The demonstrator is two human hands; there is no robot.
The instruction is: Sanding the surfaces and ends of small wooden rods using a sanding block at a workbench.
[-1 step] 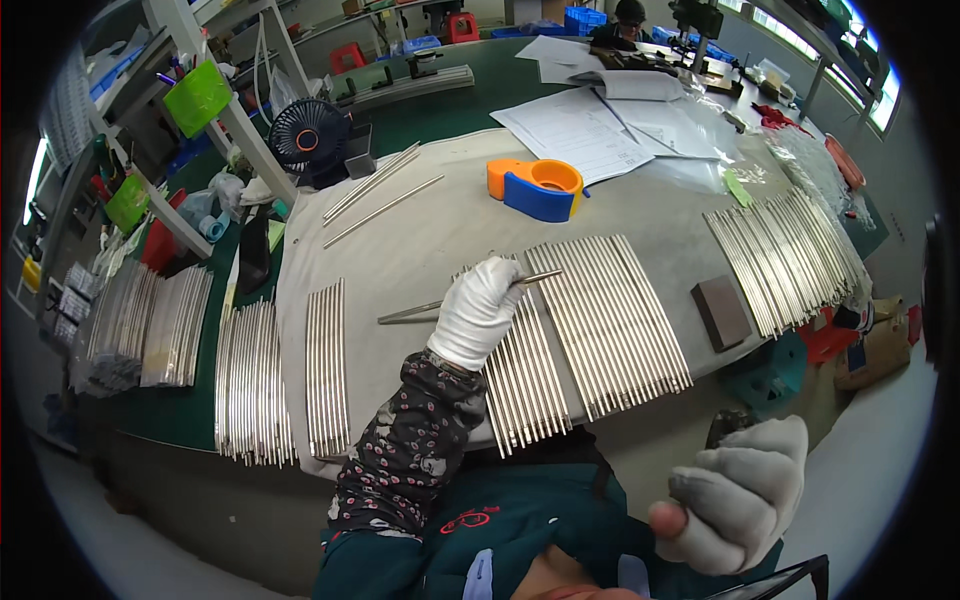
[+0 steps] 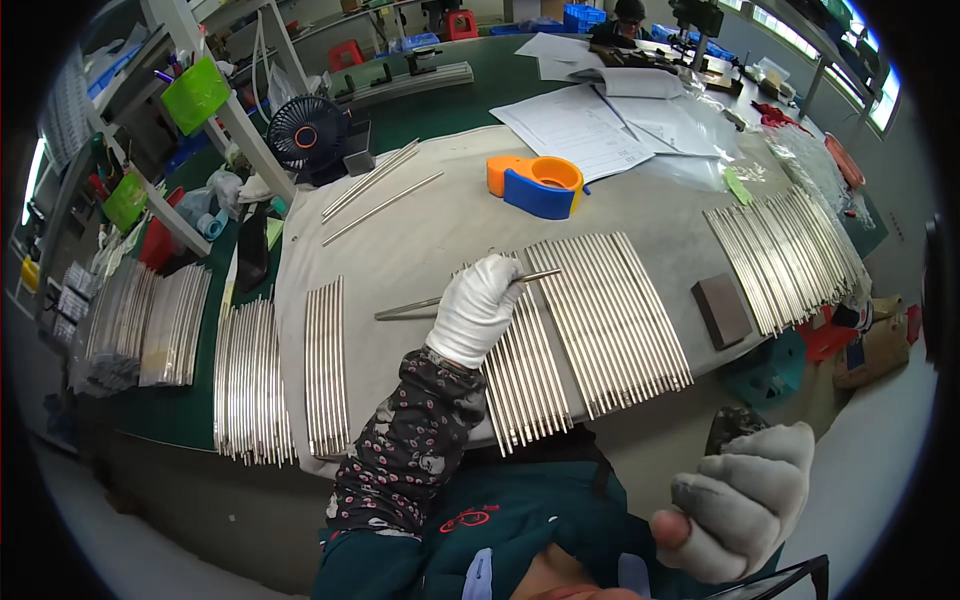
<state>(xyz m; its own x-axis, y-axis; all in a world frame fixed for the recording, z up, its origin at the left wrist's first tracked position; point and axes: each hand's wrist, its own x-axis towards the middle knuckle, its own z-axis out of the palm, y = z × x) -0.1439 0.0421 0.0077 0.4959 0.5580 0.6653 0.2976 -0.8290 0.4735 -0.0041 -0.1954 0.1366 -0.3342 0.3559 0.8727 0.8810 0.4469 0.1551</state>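
My left hand (image 2: 475, 312), in a white glove, is closed around a thin metal rod (image 2: 405, 311). The rod sticks out on both sides of the fist, tilted up to the right. Below the fist lies a row of silver rods (image 2: 530, 385), partly covered by the hand. A wider row of similar rods (image 2: 615, 325) lies just to its right. Off the table's front edge, at the lower right, my right hand (image 2: 745, 500) is raised in a greyish-white glove with a bare thumb tip. Its fingers are curled in; what they hold, if anything, is hidden.
More rods lie in rows at left (image 2: 325, 365) and far right (image 2: 785, 260). A dark brown block (image 2: 721, 312) sits near the front edge. Farther back are an orange-and-blue tape dispenser (image 2: 540, 187), papers (image 2: 575, 130), loose rods (image 2: 382, 208) and a small fan (image 2: 308, 135).
My right hand has shifted very slightly down and to the right. My left hand keeps its grip on the rod, almost unmoved.
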